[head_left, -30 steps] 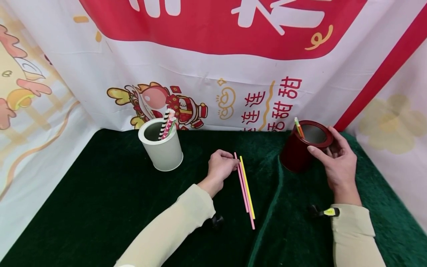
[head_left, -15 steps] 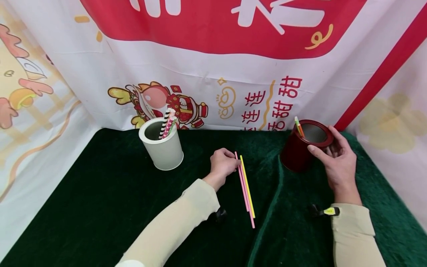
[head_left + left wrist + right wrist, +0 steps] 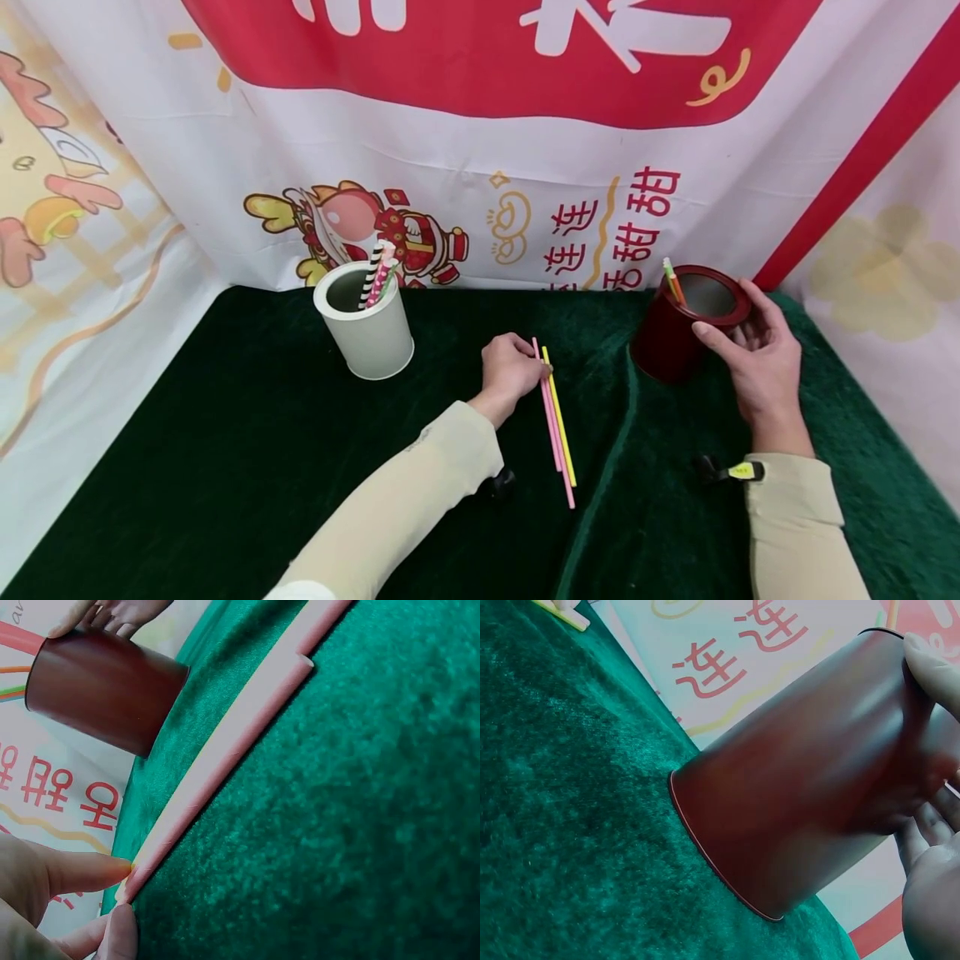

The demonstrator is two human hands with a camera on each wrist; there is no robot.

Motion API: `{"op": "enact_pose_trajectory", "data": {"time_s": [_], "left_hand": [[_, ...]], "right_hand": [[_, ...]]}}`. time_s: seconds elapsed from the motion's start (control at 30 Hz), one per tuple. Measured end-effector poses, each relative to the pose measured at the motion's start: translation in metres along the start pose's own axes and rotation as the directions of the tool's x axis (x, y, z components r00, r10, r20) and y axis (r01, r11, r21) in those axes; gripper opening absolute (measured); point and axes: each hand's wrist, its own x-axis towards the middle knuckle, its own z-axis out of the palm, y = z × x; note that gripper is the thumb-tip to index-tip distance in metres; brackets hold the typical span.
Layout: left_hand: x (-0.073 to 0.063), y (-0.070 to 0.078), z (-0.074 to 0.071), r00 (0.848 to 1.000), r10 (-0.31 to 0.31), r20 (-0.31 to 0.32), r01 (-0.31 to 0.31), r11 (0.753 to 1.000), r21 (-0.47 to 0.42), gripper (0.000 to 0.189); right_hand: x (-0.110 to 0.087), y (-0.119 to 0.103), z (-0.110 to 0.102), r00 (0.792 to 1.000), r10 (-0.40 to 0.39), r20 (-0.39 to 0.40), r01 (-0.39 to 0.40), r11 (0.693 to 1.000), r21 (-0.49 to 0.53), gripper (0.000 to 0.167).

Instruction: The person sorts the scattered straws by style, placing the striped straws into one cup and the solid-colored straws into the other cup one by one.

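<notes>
Two pink straws (image 3: 550, 408) and a yellow straw (image 3: 564, 429) lie side by side on the green cloth in the head view. My left hand (image 3: 512, 367) is at their far ends; in the left wrist view its thumb (image 3: 90, 871) and fingers pinch around the pink straw's (image 3: 217, 765) tip. At the right, my right hand (image 3: 765, 367) holds a dark red cup (image 3: 663, 342) by the side and rim, with the thumb near the rim. The cup stands upright, and a few straws (image 3: 673, 283) with green and orange on them lean inside it.
Left of centre stands a white cup (image 3: 371, 342) with several patterned straws (image 3: 378, 279). Behind the green cloth (image 3: 225, 467) hangs a printed white and red backdrop (image 3: 480, 150); more printed cloth (image 3: 67, 275) hangs at the left side.
My left hand has moved slightly to the right, and the far ends of the straws have shifted a little right with it. My right hand stays on the dark red cup.
</notes>
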Motion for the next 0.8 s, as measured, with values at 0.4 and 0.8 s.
{"op": "enact_pose_trajectory", "data": {"time_s": [0.4,0.8], "left_hand": [[0.034,-0.018,0.016,0.999,-0.018,0.040,0.014,0.995,0.104,0.019],[0.024,-0.010,0.009,0.998,-0.045,0.034,0.043,0.997,0.059,0.013]], "right_hand": [[0.000,0.001,0.001,1.000,-0.022,0.010,0.022,0.999,0.026,0.083],[0.000,0.000,0.001,1.000,-0.010,0.016,0.010,1.000,0.018,0.084]]}}
